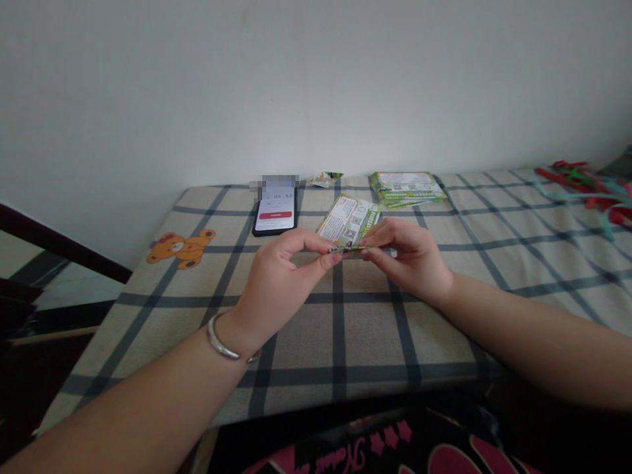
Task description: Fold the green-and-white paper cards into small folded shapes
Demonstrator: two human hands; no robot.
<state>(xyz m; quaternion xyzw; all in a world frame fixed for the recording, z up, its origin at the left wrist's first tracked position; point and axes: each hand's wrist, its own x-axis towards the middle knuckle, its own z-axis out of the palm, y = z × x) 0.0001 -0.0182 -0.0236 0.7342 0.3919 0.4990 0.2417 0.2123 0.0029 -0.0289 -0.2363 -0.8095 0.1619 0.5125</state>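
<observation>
Between my two hands, just above the checked tablecloth, is a small folded piece of printed paper (pixel 349 249), seen nearly edge-on. My left hand (pixel 291 270), with a silver bangle at its wrist, pinches the left end between thumb and forefinger. The right end is pinched by my right hand (pixel 409 260), whose fingers partly hide it. Just behind the hands lies a flat green and white printed leaflet (pixel 345 218) with square codes, its near edge covered by my fingers.
A phone (pixel 275 214) showing a timer lies behind my left hand. At the wall sit a small folded paper piece (pixel 326 178) and a stack of leaflets (pixel 407 187). Red, green and pale blue ribbons (pixel 582 187) lie far right. A bear picture (pixel 181 249) is at the left.
</observation>
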